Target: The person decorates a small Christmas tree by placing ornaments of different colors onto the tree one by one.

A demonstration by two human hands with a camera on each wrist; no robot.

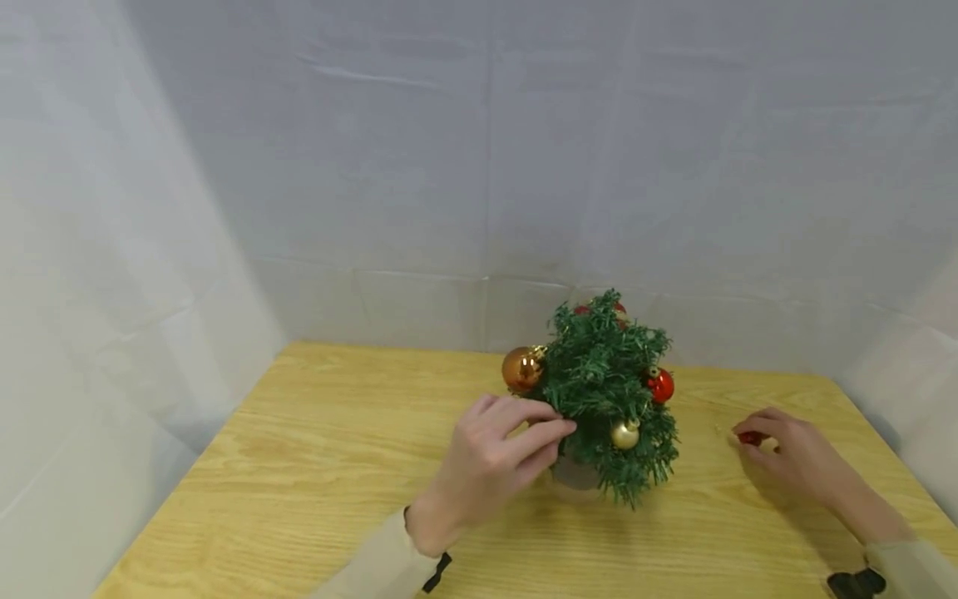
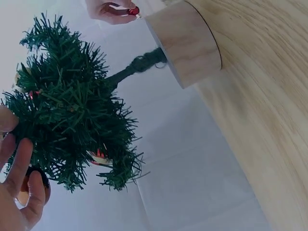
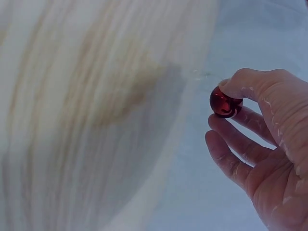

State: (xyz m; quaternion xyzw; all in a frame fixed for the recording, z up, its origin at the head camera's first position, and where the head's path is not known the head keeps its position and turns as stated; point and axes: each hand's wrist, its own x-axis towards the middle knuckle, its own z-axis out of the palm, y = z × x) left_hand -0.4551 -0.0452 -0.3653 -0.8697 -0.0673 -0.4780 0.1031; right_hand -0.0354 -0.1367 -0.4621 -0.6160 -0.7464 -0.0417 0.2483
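Observation:
A small green artificial Christmas tree (image 1: 599,374) stands upright on the table. On it hang an orange ball ornament (image 1: 522,369), a gold one (image 1: 624,434) and a red one (image 1: 660,386). More red shows near its top. With its fingertips, my left hand (image 1: 500,449) touches the branches on the tree's left side; the left wrist view shows those fingers spread beside the foliage. Right of the tree, my right hand (image 1: 801,457) pinches a small red ball ornament (image 3: 225,102) between thumb and fingers. A thin pale thread seems to trail from this ornament.
The light wooden table (image 1: 314,449) carries the tree on its round wood-coloured base (image 2: 187,45). White sheeting (image 1: 419,166) hangs behind the table's far edge and along both sides.

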